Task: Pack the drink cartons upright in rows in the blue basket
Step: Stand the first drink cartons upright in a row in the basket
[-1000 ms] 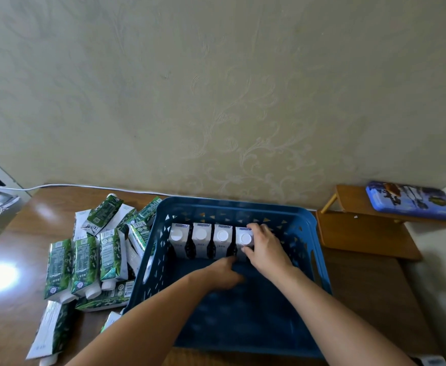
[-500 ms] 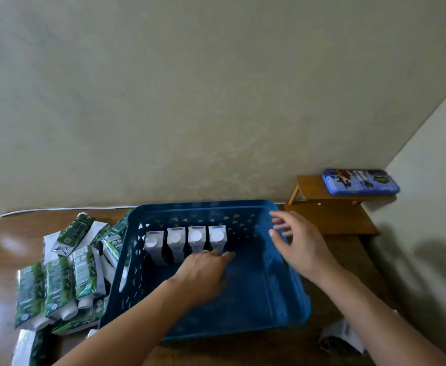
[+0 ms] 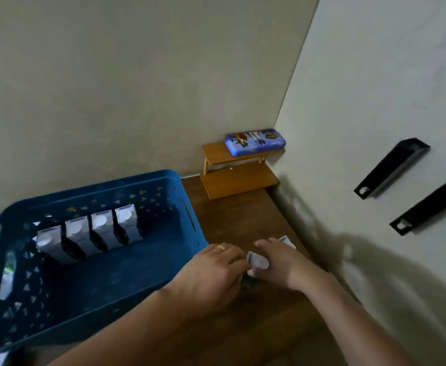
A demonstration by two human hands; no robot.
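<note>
Four cartons (image 3: 92, 235) stand upright along the far wall of the blue basket (image 3: 187, 215), starting a row. To its right, your right hand (image 3: 277, 262) clamps another carton (image 3: 257, 262) lying on the wooden table (image 3: 243, 217); your left hand (image 3: 211, 276) closes beside it. Plain walls meet at the corner.

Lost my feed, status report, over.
Both hands, left and right, on a carton right of the blue basket. Four cartons upright inside. Nothing blocking.
</note>
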